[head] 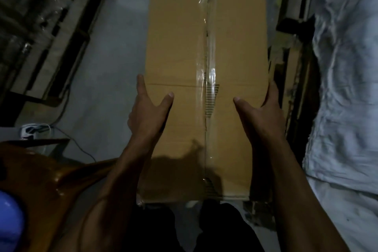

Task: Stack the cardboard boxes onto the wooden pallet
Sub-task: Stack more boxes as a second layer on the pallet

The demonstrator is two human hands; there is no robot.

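A long brown cardboard box [178, 43], sealed down the middle with clear tape, fills the centre of the head view. It is held in front of me above the grey floor. My left hand [149, 108] clasps its left edge, thumb lying on top and fingers down the side. My right hand [259, 110] clasps the right edge the same way, thumb on the top face. The fingers below the box are hidden. A wooden pallet [51, 32] lies at the upper left, dim and partly wrapped in plastic.
White sacks or cloth bundles [345, 67] pile up along the right. Flattened cardboard and dark boards [294, 63] stand between them and the box. A cable and small device [34, 129] lie on the grey floor [114, 67]. A brown object [41, 180] sits at lower left.
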